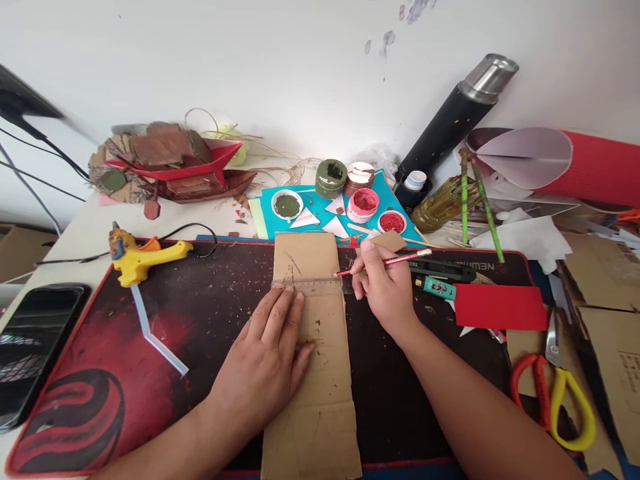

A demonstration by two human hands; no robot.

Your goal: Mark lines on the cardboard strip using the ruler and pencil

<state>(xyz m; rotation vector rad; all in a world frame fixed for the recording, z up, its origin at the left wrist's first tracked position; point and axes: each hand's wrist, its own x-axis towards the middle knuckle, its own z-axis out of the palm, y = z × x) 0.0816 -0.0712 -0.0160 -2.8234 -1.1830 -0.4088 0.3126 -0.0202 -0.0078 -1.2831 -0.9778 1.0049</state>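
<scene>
A long strip of brown cardboard point(327, 373) lies upright in view on the dark desk mat. Across its upper part rests a clear ruler point(320, 285). My left hand point(267, 340) lies flat on the cardboard, fingers stretched out, fingertips on the ruler's left part. Between the fingers of my right hand point(385, 287) is a red pencil point(400, 259) with a white eraser end. Its tip is at the cardboard's right edge, just above the ruler. Pencil-like dark lines mark the cardboard above the ruler.
A yellow glue gun point(145, 260) and a phone point(40, 353) lie left. Paint pots point(331, 179) stand behind on blue card, near a model boat point(175, 167). On the right are scissors point(553, 393), red paper point(500, 307), a utility knife point(443, 270) and a leaning black flask point(450, 120).
</scene>
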